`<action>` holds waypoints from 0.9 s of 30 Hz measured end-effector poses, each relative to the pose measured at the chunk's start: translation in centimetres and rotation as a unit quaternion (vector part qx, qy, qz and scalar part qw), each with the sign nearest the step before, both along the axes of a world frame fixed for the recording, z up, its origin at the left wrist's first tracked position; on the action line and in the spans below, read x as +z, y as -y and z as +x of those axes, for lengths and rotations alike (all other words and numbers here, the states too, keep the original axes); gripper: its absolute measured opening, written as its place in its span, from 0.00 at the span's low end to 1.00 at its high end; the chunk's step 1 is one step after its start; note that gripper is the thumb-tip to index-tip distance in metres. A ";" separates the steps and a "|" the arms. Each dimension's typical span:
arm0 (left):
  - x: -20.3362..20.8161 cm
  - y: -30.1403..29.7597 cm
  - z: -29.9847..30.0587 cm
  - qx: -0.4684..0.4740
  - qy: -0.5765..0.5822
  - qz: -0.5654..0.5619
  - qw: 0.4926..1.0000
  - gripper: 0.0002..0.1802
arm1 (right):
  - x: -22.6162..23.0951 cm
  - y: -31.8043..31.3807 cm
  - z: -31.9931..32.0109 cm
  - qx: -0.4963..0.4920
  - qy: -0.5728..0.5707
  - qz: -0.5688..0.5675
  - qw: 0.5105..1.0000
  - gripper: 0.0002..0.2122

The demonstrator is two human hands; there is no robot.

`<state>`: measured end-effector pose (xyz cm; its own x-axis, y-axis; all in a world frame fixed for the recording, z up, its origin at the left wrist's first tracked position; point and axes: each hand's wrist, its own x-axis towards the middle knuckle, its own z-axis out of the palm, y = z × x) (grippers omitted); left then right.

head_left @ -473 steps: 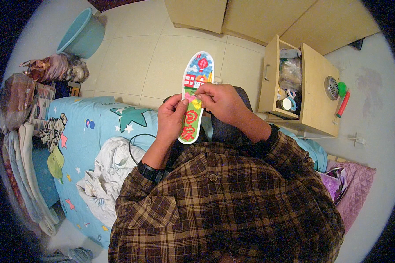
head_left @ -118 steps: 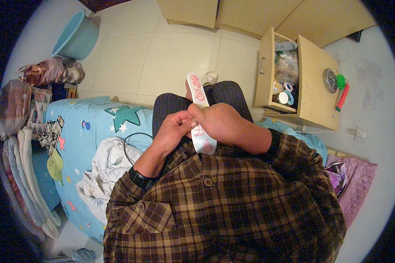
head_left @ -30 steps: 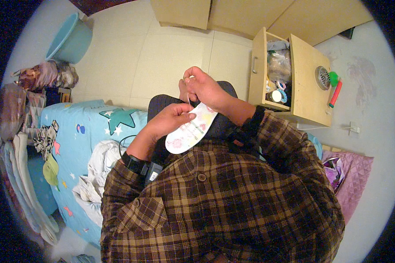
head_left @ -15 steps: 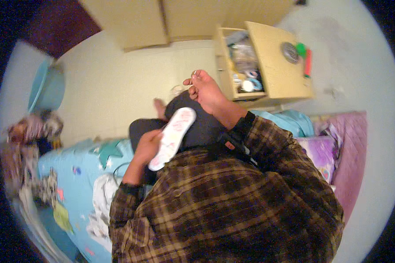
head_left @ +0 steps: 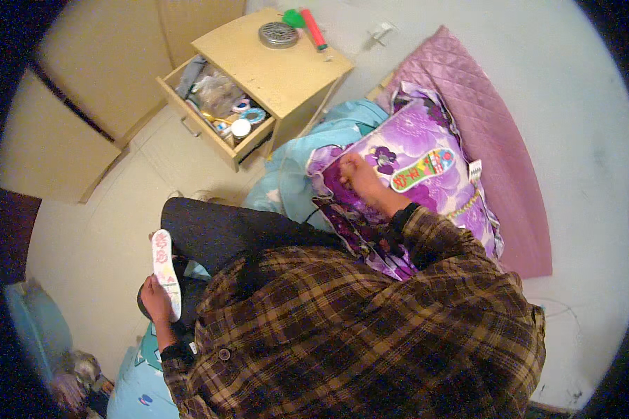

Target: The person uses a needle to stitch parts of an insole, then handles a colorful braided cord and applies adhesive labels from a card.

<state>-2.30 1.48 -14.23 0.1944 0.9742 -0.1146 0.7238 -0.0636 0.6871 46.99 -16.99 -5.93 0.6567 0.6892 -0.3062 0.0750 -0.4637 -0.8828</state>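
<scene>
My left hand (head_left: pixel 156 297) grips a white insole (head_left: pixel 163 258) with pink patterns, at the left beside my dark-trousered knee. My right hand (head_left: pixel 356 174) is over the near-left part of a purple flowered pillow (head_left: pixel 419 129). Its fingers are curled together, and anything small between them is too fine to make out. A finished-looking insole (head_left: pixel 424 170) in green, red, yellow and blue lies on the pillow, just right of my right hand and apart from it.
A wooden nightstand (head_left: pixel 293 84) has its drawer (head_left: pixel 192 129) pulled out, full of small items. On top are a round metal tin (head_left: pixel 278 35) and a red-and-green tube (head_left: pixel 313 29). A pink quilted cover (head_left: pixel 489 133) runs behind the pillow; blue bedding (head_left: pixel 349 122) lies near.
My view has turned to the right. My right hand has gone from above my knees to the pillow, while my left hand keeps the white insole, now farther left.
</scene>
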 end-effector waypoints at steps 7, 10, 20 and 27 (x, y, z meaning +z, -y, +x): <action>0.5 1.1 0.1 0.007 0.044 0.067 0.997 0.15 | 3.6 6.8 10.2 0.045 0.311 -0.191 0.930 0.04; 0.5 1.2 0.0 0.027 0.066 0.046 0.996 0.15 | 3.9 7.4 11.3 0.127 0.447 -0.321 0.825 0.05; 1.1 1.6 0.2 0.056 0.112 0.040 0.991 0.14 | 2.4 5.5 9.3 0.222 0.568 -0.325 0.723 0.08; 1.0 1.4 -0.6 0.038 0.051 0.054 0.997 0.14 | 4.2 4.3 4.7 0.174 0.490 -0.190 0.833 0.14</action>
